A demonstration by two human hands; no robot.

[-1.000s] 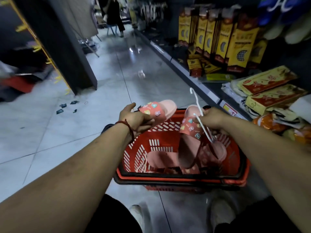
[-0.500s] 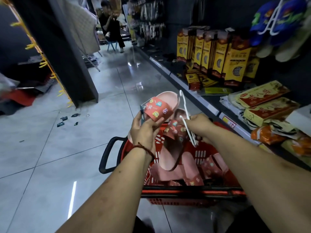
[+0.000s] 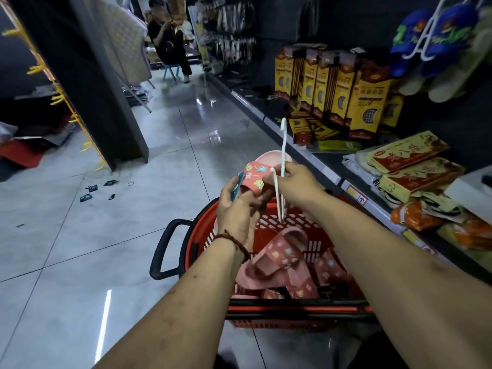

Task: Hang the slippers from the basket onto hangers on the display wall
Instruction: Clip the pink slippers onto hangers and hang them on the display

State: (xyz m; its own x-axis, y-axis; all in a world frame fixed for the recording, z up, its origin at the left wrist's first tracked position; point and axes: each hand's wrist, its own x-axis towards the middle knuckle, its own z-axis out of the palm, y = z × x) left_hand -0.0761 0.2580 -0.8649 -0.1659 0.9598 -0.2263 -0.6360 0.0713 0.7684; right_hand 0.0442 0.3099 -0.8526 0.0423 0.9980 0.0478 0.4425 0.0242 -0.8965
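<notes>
Head view: left hand grips a pink slipper in curled fingers, right hand pinches a white hanger above the basket; lettering on the yellow packets is too blurred to read.

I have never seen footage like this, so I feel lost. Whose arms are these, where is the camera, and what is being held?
There is no machine: these are a person's bare arms, filmed by a camera worn on the head, looking forward and down. The left hand grips a pink slipper; the right hand pinches a white hanger right beside it. Below them a red basket stands on the tiled floor with more pink slippers inside. On the right are shop shelves, and blue slippers already hang on the wall above.
</notes>
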